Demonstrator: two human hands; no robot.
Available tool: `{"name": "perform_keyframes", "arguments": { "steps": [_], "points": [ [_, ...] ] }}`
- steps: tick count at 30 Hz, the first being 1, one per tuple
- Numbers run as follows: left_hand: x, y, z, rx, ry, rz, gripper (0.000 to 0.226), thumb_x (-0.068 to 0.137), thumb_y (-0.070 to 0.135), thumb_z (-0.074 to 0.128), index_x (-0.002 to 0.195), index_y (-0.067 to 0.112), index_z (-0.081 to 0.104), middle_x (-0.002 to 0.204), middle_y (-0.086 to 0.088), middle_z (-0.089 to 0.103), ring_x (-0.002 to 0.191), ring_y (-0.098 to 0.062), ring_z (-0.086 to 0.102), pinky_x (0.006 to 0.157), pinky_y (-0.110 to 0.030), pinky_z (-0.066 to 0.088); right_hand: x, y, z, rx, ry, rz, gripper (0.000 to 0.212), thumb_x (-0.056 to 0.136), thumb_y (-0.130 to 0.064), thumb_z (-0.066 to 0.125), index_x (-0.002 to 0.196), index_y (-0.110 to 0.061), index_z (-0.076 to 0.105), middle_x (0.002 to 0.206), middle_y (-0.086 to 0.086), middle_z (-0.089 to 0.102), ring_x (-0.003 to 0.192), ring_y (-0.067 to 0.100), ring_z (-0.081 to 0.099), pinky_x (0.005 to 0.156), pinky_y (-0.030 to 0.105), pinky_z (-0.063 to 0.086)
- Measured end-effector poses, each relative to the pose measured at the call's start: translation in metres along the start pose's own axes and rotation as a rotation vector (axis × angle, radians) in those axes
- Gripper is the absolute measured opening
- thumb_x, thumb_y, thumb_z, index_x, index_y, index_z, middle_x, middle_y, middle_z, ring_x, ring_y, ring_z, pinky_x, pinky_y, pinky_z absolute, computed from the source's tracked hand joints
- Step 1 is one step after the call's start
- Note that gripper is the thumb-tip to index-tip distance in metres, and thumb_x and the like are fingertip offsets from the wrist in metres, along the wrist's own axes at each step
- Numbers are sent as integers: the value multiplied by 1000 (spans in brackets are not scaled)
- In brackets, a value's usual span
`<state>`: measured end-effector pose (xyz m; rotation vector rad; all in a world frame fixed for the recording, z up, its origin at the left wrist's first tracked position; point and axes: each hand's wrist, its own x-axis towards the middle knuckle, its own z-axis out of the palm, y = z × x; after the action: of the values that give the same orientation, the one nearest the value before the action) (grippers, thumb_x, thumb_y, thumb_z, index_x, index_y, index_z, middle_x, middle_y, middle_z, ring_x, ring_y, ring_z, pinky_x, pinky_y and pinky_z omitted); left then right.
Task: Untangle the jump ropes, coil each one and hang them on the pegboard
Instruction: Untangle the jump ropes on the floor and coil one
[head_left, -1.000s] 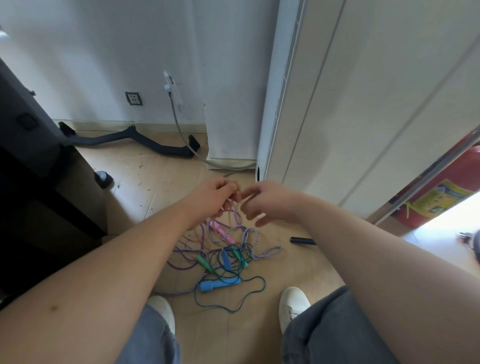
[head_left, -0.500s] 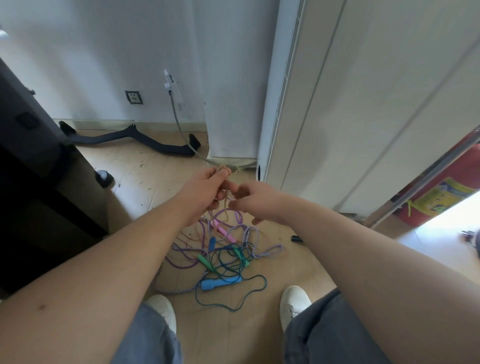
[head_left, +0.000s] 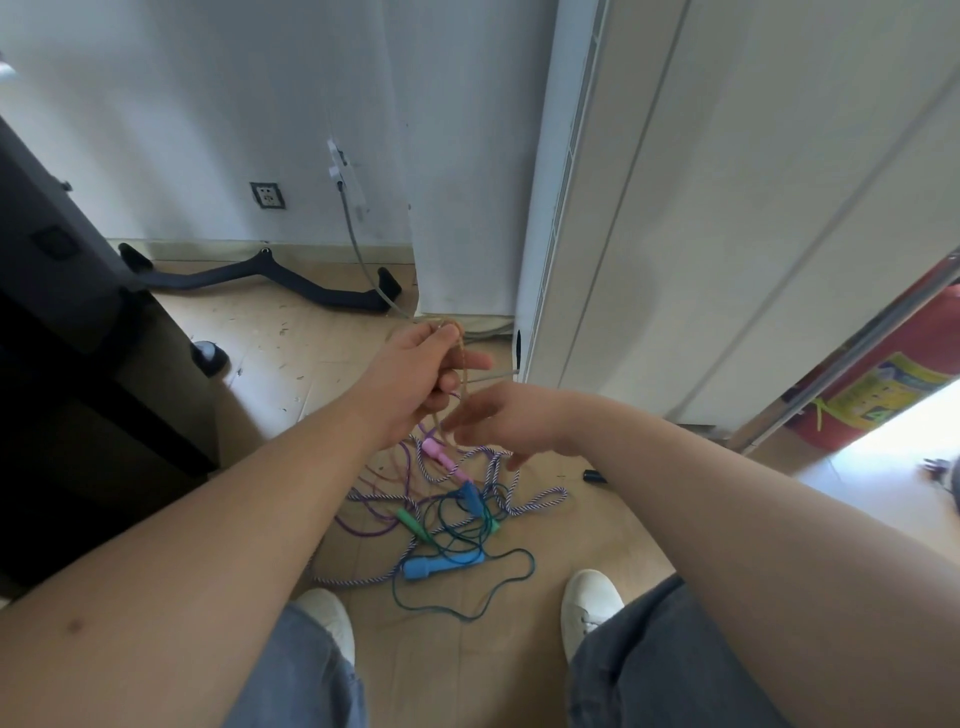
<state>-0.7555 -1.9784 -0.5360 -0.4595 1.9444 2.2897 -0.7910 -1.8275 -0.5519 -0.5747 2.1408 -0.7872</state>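
Observation:
A tangle of jump ropes (head_left: 447, 509) lies on the wooden floor between my feet and the wall. It holds a purple-and-white braided rope (head_left: 535, 501), a dark teal cord (head_left: 498, 597), a blue handle (head_left: 441, 564), a green handle (head_left: 412, 522) and a pink handle (head_left: 439, 456). My left hand (head_left: 415, 379) is raised above the pile, shut on a loop of thin tan rope (head_left: 460, 345). My right hand (head_left: 498, 421) sits just below it, fingers pinching the same tan rope where it runs down toward the pile. No pegboard is in view.
My two white shoes (head_left: 589, 603) stand just behind the pile. A black bent bar (head_left: 270, 283) lies by the wall under a socket (head_left: 267, 196). Dark furniture (head_left: 67, 332) fills the left. A white cabinet (head_left: 701, 208) stands on the right, a small black object (head_left: 595, 476) near it.
My left hand has lifted up and away from the pile, drawing the tan rope upward. My right hand has dropped lower along that rope, so the hands are now apart.

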Motion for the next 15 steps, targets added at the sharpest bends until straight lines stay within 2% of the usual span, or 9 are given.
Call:
{"name": "perform_keyframes", "arguments": {
  "steps": [2, 4, 8, 10, 11, 13, 15],
  "points": [
    [0, 0, -1, 7, 14, 13, 11, 105, 22, 44, 100, 15, 52, 93, -11, 76, 47, -8, 39, 41, -19, 24, 0, -1, 1, -59, -17, 10, 26, 97, -35, 57, 121, -32, 68, 126, -3, 62, 114, 19, 60, 83, 41, 62],
    [1, -1, -4, 22, 28, 13, 9, 105, 20, 44, 103, 17, 53, 97, -11, 76, 49, -8, 38, 41, -20, 23, 2, 0, -1, -16, 40, 8, 25, 98, -32, 55, 116, -21, 70, 116, 3, 68, 108, 22, 64, 81, 42, 62],
    [5, -10, -14, 180, -19, -76, 24, 94, 11, 50, 116, 21, 56, 107, -15, 70, 52, -9, 39, 42, -21, 23, -1, -5, -12, 298, 234, -87, 23, 103, -21, 50, 107, -11, 70, 93, 4, 74, 83, 18, 71, 77, 38, 61],
    [4, -16, -14, 289, -112, -179, 40, 84, 3, 50, 120, 17, 57, 111, -19, 68, 53, -9, 40, 40, -21, 26, -2, -9, -19, 465, 339, -156, 23, 104, -19, 49, 100, -9, 70, 84, 4, 72, 76, 17, 68, 68, 36, 61],
    [2, -18, -14, 325, -175, -236, 42, 84, -2, 46, 121, 14, 58, 113, -16, 70, 53, -9, 41, 39, -20, 27, -2, -10, -22, 548, 382, -184, 24, 104, -18, 50, 95, -8, 69, 82, 4, 71, 74, 18, 67, 64, 36, 61],
    [-2, -21, -13, 404, -280, -331, 33, 91, -2, 45, 119, 11, 58, 108, -7, 74, 54, -8, 43, 41, -18, 29, -3, -13, -28, 670, 464, -219, 26, 104, -18, 50, 90, -8, 69, 83, 4, 70, 69, 16, 66, 62, 36, 59],
    [-5, -23, -13, 497, -309, -365, 21, 98, 9, 50, 116, 11, 61, 100, -3, 76, 55, -7, 44, 45, -19, 29, -5, -13, -35, 761, 541, -223, 26, 103, -17, 51, 87, -9, 69, 85, 4, 68, 66, 15, 66, 69, 41, 60]
  ]
}}
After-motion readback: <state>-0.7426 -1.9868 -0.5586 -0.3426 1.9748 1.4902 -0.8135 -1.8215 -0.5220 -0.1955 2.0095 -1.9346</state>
